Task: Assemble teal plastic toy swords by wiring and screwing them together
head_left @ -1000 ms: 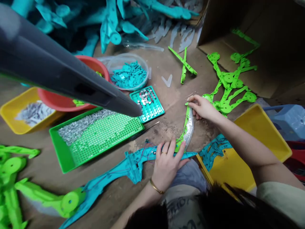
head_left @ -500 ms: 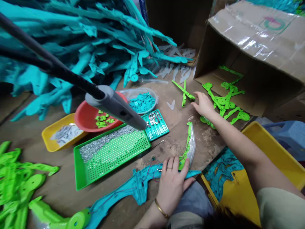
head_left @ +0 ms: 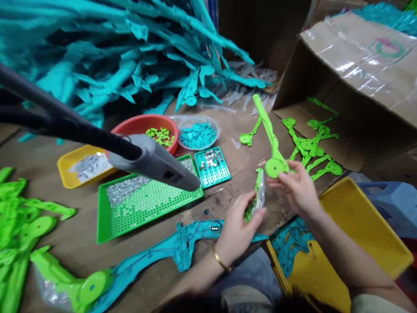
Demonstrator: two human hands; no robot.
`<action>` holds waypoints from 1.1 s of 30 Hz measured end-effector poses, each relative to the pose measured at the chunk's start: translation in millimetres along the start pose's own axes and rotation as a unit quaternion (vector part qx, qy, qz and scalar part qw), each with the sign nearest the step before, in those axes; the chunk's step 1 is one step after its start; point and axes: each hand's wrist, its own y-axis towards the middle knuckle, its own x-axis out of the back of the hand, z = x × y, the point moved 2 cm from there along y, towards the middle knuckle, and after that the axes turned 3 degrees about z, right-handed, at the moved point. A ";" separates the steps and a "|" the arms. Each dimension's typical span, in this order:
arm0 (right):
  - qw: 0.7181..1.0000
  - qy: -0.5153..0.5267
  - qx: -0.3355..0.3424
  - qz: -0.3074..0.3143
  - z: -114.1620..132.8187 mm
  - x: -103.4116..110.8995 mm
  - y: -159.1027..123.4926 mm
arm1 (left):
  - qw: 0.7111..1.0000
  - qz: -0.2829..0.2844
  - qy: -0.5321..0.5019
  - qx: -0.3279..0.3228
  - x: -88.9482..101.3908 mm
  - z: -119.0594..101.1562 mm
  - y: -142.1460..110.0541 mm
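My right hand [head_left: 301,187] pinches the round end of a long light-green plastic piece [head_left: 269,134], which stands raised above the table. My left hand [head_left: 239,224] has its thumb and fingers closed around the lower end of a green part with a clear plastic blade [head_left: 260,195]. Below that hand lies a long blue plastic shell [head_left: 156,252] with thin wires and a small electronic part in it. Its far left end meets a round green piece [head_left: 91,287]. My left hand and wrist cover part of the blue shell.
A green perforated tray [head_left: 156,213] holds small metal pieces, beside a teal tray [head_left: 213,167] of button-like discs. Behind are a red bowl [head_left: 143,121], yellow tray [head_left: 83,174] and clear tub [head_left: 198,134]. A grey tool [head_left: 156,161] hangs over them. Cardboard box [head_left: 355,56] stands right.
My right hand has picked up a light-green piece from the back of the table and come nearer. My left hand has moved from the blue shell onto the green-and-clear part.
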 end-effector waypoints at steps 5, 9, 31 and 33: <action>0.889 -0.404 0.179 0.118 -7.6 -6.8 -72.7 | 0.981 -0.016 -0.119 0.150 3.8 -2.2 4.1; 0.687 -0.593 0.344 0.240 6.5 -2.5 -72.9 | 0.969 0.077 -0.099 0.213 6.9 1.1 -16.5; 0.661 -0.574 0.241 0.420 -8.0 -13.2 -26.3 | 0.904 -0.023 0.405 -0.138 14.4 31.8 -74.8; 0.652 -0.573 0.237 0.436 -11.4 -20.0 -27.8 | 0.902 -0.026 0.412 -0.131 12.4 33.0 -73.7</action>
